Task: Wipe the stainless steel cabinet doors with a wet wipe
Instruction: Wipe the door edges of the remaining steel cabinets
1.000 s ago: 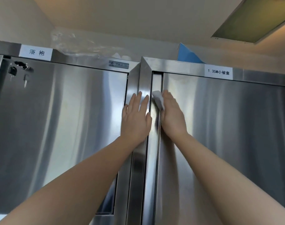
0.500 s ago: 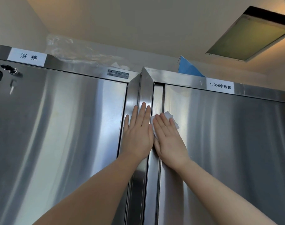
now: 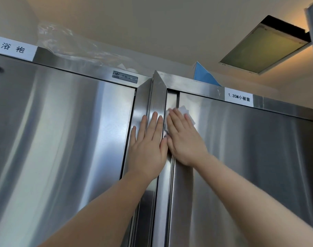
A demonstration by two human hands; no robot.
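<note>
White wet wipe [image 3: 186,113] sits under the flat right hand [image 3: 184,139] on the steel door [image 3: 250,166]; beside it, the flat left hand [image 3: 148,147] presses the frame [image 3: 158,97].

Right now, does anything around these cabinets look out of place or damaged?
Two things. A ceiling panel at upper right hangs tilted, with a dark gap along its upper edge. Crumpled clear plastic and a blue sheet sit on the cabinet tops. The doors show no visible dents.
</note>
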